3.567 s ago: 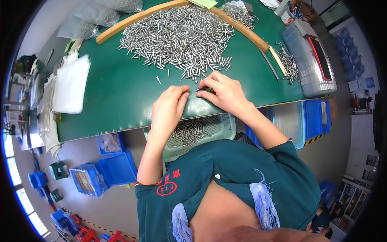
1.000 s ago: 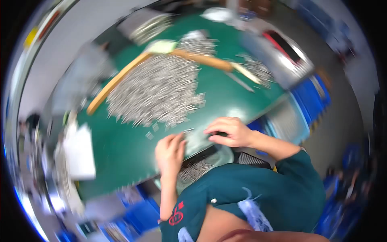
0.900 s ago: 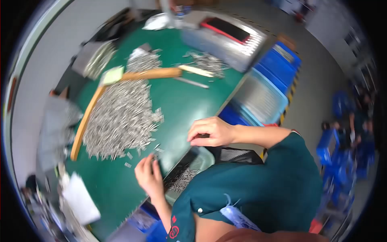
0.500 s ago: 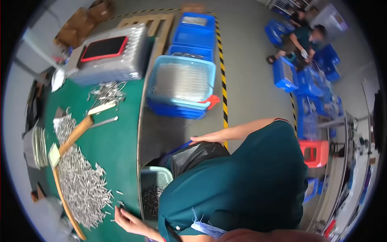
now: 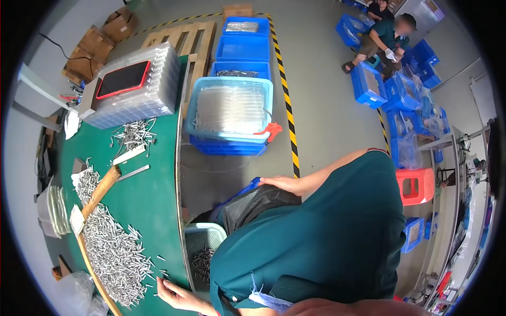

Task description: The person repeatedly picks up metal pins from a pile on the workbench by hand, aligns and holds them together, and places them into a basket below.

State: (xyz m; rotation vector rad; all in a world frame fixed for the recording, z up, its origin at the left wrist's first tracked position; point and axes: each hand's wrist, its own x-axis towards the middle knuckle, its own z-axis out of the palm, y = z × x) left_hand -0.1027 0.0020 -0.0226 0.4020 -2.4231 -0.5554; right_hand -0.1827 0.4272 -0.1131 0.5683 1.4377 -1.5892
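Observation:
My left hand (image 5: 176, 296) is at the near edge of the green table, fingers loosely stretched out beside a few loose metal pins (image 5: 164, 273). I cannot see anything held in it. A large heap of small silver pins (image 5: 113, 247) lies just beyond those fingertips, bordered by a wooden strip (image 5: 97, 276). My right hand (image 5: 282, 183) is down past the table edge, fingers extended with the tips at a blue edge (image 5: 252, 185) beside black mesh (image 5: 258, 205). Below the table edge, a pale green basket (image 5: 208, 230) holds more dark metal pins.
A red-framed phone (image 5: 124, 80) lies on stacked clear trays (image 5: 158, 95). Beside the table, a light blue basket (image 5: 191, 113) of clear plastic pieces tops blue bins. A seated co-worker (image 5: 387, 42) is among bins at upper right. A red stool (image 5: 415, 187) stands behind me.
The view has shifted slightly and grown sharper. My left hand stays near the loose pins, its fingers a little lower in view. My right hand remains at the blue edge.

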